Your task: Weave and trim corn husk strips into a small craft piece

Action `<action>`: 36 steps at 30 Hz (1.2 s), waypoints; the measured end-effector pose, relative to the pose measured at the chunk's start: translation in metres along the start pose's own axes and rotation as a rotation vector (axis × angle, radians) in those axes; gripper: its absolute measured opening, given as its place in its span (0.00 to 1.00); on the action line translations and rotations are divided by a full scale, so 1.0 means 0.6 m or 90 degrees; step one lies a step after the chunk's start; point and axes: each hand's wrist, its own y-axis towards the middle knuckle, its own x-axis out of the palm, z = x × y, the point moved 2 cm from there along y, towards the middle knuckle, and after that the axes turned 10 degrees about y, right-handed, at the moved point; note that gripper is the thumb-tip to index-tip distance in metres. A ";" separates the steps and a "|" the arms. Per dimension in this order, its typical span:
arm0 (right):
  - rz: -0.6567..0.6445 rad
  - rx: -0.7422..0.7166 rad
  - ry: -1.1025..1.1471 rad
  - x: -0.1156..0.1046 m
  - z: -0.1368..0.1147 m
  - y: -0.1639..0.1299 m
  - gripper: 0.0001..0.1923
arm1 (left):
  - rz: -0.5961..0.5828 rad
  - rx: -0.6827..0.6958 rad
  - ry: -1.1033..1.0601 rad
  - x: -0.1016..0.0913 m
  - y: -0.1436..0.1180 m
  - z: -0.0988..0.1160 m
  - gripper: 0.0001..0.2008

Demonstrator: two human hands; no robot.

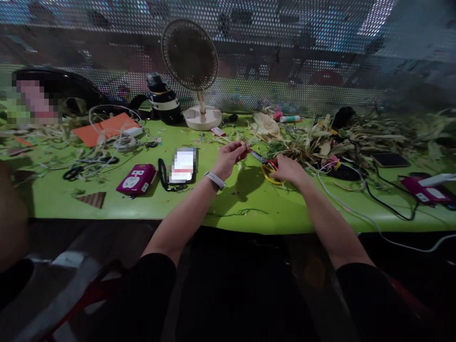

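My left hand (pixel 231 156), with a white watch on its wrist, pinches a thin strip of dried leaf (pixel 245 146) above the green table (pixel 249 204). My right hand (pixel 289 169) is closed on a pair of scissors (pixel 265 164) with red and yellow handles. The blades point left toward the strip, close to my left fingertips. A heap of dried husks and leaves (pixel 306 142) lies just behind my right hand.
A small desk fan (pixel 192 71) stands at the back. A phone (pixel 182 165), a magenta device (pixel 136 178), black scissors (pixel 76 171), orange paper (pixel 107 127) and white cables lie to the left. A second magenta device (pixel 425 190), a dark phone (pixel 390 160) and cables lie right. Perforated screen behind.
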 end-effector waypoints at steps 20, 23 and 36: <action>-0.025 0.006 0.779 -0.005 0.007 0.021 0.27 | 0.128 0.031 -0.133 -0.026 0.017 0.009 0.11; -0.079 -0.060 0.737 -0.010 -0.010 0.007 0.29 | 0.134 0.036 -0.130 -0.027 0.018 0.010 0.10; -0.077 -0.102 0.663 -0.009 -0.027 -0.016 0.28 | 0.175 -0.005 -0.189 -0.024 0.018 0.010 0.08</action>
